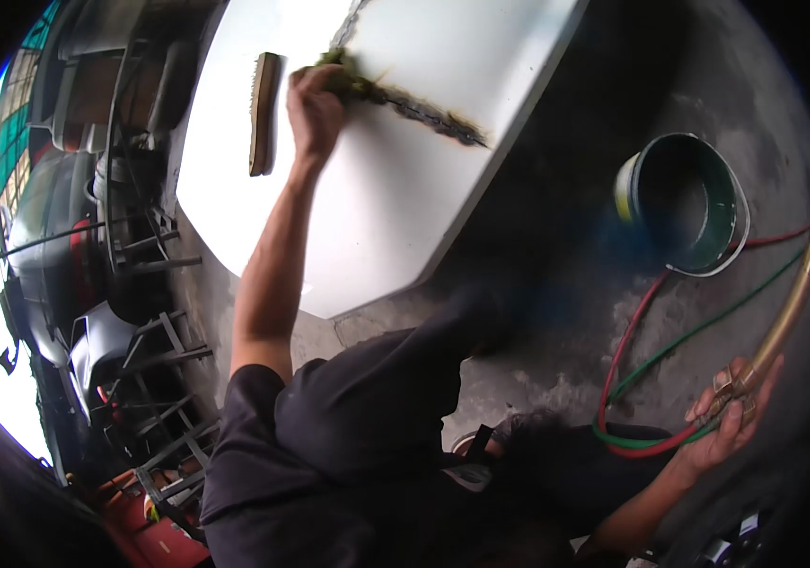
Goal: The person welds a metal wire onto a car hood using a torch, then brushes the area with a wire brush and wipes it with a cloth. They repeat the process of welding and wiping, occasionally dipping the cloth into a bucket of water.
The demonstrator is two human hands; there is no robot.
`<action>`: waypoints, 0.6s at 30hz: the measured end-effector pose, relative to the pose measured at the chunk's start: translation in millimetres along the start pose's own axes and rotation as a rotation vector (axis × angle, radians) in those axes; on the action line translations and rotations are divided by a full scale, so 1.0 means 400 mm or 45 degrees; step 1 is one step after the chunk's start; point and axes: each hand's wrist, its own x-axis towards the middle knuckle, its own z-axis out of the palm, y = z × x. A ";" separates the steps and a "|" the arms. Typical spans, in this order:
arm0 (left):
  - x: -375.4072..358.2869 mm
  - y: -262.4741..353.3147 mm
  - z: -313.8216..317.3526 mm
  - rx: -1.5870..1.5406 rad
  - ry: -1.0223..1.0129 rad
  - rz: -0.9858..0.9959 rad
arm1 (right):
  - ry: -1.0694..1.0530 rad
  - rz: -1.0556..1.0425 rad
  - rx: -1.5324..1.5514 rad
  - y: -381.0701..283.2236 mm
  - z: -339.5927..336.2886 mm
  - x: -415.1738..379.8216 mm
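Note:
My left hand [315,106] is closed on a yellow-green cloth or pad [341,72], pressed against a white panel [353,208]. Beside it runs a dark, scorched weld seam [431,117] with brownish edges. A wooden-backed brush [262,114] with short bristles lies on the panel, left of that hand. At the lower right my right hand [734,412] grips a brass gas torch [787,308] by its valve end. The torch's narrow tip points up, away from the panel. Red and green hoses [632,445] run from its rear.
A dark green bucket [679,194] with a wire handle stands on the grey floor [556,374]. The hoses loop across the floor near it. Metal stands [164,350] and car parts line the left side. My bent knee [377,364] is close to the panel's lower edge.

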 end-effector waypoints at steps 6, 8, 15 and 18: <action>-0.201 0.168 0.183 0.037 -0.459 0.676 | 0.018 -0.007 0.020 -0.006 -0.005 -0.003; -0.328 0.407 0.175 -0.326 -0.892 0.535 | 0.011 -0.016 0.019 -0.010 0.002 0.003; -0.365 0.528 0.079 -0.919 -1.198 0.347 | -0.009 -0.044 -0.026 0.002 -0.011 -0.006; -0.366 0.509 0.087 -0.942 -1.207 0.251 | -0.033 -0.021 0.058 0.005 -0.012 -0.010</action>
